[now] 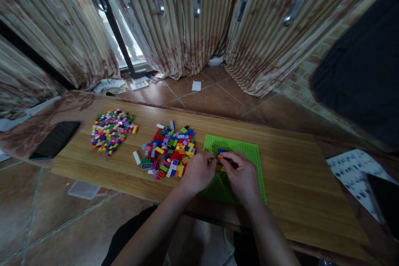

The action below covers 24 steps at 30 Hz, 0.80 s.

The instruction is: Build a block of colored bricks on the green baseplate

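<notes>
Right fingers apparently pinch an orange brick between them.

I see striped curtains hanging down to the brown tiled floor. On this floor, one white paper is lying. Left of it, near the curtains, are some printed papers. A flat black device lies farther left.

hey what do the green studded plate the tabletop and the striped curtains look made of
The green studded plate looks like molded plastic, fairly matte, with evenly spaced studs. The tabletop shows straight wood grain with a soft sheen; solid wood or laminate, I can't tell. The striped curtains are probably woven fabric, matte, hanging in soft folds.
</notes>
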Available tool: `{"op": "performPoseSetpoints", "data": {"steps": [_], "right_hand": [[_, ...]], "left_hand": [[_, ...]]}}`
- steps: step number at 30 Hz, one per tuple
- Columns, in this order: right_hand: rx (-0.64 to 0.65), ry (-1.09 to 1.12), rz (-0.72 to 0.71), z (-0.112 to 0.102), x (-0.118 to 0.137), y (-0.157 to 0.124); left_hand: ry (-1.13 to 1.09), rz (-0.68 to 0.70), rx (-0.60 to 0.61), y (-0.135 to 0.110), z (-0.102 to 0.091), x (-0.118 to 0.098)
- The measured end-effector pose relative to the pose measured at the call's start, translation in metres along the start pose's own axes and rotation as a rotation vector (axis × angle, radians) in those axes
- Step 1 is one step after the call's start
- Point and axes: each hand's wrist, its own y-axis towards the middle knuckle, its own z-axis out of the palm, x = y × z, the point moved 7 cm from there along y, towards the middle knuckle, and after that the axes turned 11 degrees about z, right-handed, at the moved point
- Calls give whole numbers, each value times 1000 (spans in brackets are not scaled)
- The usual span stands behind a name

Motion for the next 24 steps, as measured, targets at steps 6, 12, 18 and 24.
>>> {"op": "performPoseSetpoints", "data": {"steps": [6,12,18,24], "right_hand": [[-78,-75,6,-7,-3,0],[-42,-143,19,-13,-6,-1],[-44,-393,-2,-12,-5,-3],[-59,-497,1,-8,-6,-4]], "left_hand": [[25,0,17,-1,1,-1],[49,10,22,-2,-2,-6],[115,0,21,-2,-5,-3],[118,1,33,-2,-5,-2]]}}
